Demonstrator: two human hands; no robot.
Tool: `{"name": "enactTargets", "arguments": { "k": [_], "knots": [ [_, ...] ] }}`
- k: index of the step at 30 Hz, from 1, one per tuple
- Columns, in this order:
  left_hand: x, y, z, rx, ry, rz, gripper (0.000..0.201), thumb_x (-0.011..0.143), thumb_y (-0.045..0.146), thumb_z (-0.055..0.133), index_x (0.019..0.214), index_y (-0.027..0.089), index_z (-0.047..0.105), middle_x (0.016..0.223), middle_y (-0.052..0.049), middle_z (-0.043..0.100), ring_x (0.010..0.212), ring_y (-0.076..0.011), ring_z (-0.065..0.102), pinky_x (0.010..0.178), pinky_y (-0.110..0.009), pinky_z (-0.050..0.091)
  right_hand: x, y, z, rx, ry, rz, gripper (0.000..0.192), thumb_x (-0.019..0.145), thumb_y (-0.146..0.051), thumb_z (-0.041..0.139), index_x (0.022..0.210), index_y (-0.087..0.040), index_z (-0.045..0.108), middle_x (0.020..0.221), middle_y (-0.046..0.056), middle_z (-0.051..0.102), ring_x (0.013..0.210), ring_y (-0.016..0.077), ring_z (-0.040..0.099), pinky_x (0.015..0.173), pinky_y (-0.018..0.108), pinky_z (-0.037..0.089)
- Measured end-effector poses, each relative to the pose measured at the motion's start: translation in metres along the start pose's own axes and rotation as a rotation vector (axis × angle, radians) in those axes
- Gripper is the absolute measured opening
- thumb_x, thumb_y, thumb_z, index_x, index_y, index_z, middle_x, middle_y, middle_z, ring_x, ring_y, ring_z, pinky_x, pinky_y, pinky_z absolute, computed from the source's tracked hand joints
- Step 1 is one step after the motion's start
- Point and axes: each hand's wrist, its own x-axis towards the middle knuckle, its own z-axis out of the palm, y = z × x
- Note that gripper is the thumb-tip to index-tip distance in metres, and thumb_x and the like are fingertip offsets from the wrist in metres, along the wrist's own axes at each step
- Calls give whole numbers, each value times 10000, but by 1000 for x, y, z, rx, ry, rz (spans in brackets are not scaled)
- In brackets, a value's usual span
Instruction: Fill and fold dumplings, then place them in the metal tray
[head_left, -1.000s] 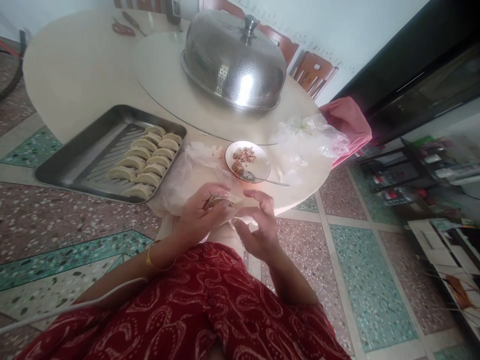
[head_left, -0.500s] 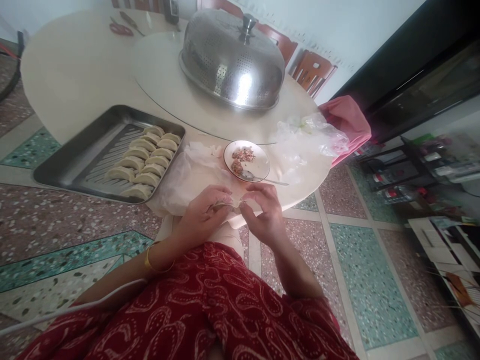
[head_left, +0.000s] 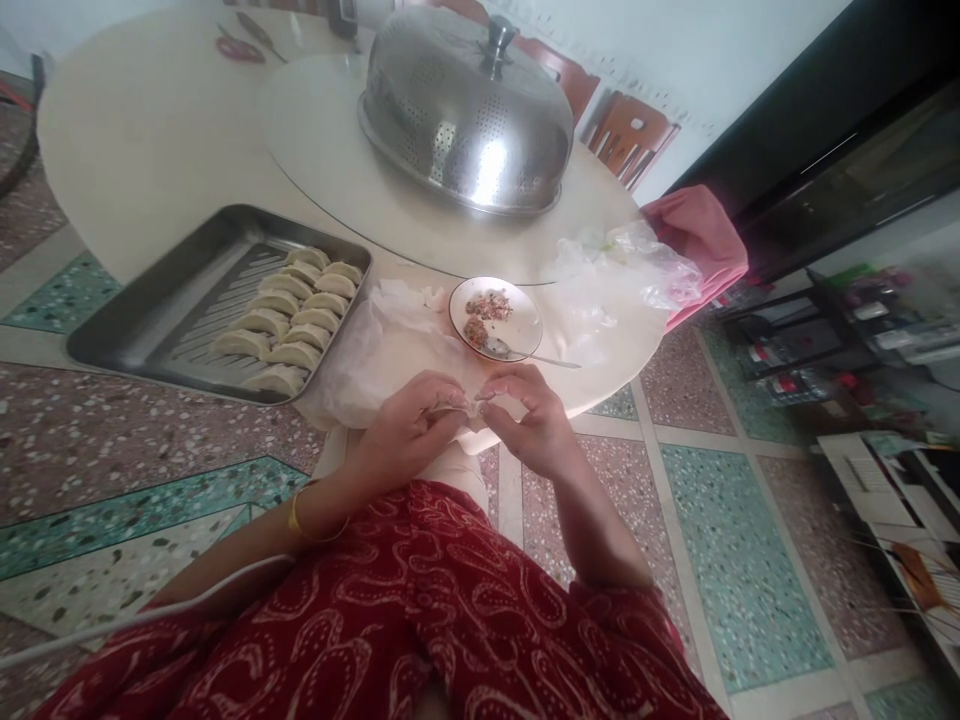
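Between my two hands, just over the table's near edge, is a pale dumpling [head_left: 471, 408], mostly covered by my fingers. My left hand [head_left: 412, 425] is closed round its left side. The thumb and fingertips of my right hand [head_left: 529, 418] pinch its right edge. Just beyond the hands, a white plate [head_left: 525, 308] carries some minced filling [head_left: 489, 305] and a metal spoon [head_left: 517, 353], its handle sticking out over the rim. To the left, a metal tray [head_left: 150, 320] holds two rows of folded dumplings [head_left: 279, 302] along its right side.
A perforated steel dome lid [head_left: 465, 110] stands on the glass turntable [head_left: 315, 150]. Crumpled plastic wrap [head_left: 352, 360] lies between tray and plate. A clear plastic bag [head_left: 622, 260] and pink cloth [head_left: 701, 240] are at the right edge. Red-handled scissors [head_left: 240, 48] lie far left.
My right hand's fingers have shifted slightly along the dumpling's edge, and both hands still hold it. The view has tilted a little; the tray and plate stay where they were.
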Motion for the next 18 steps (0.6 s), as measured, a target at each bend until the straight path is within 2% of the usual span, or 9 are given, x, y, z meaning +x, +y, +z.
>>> {"name": "enactTargets", "arguments": {
  "k": [4,9,13,18],
  "knots": [
    [0,-1,0,-54,-8,-11,53,845,212,576,889,203,604,978,-56,645,888,-174,626,758,-301,516,2,5,-2,15,-2,40,81,808,-183,631,756,-243,647,867,1,657,933,182,604,831,382,513],
    [3,-3,2,11,-73,92,64,858,194,572,913,199,603,947,-39,613,885,-162,614,767,-293,506,6,14,-2,146,-105,134,95,800,-230,630,706,-219,619,747,-26,625,777,137,583,752,326,475],
    [5,-3,1,53,-143,107,97,863,140,538,870,185,624,930,-34,579,817,-134,596,682,-245,482,8,19,-3,251,-163,252,64,775,-231,639,717,-212,621,736,-30,618,718,116,553,658,273,443],
    [6,-3,1,61,-196,75,112,855,120,520,844,181,613,920,-28,560,819,-129,580,676,-233,463,6,16,-3,299,-225,299,55,782,-245,646,740,-211,636,739,-23,629,728,124,569,708,304,466]
  ]
}}
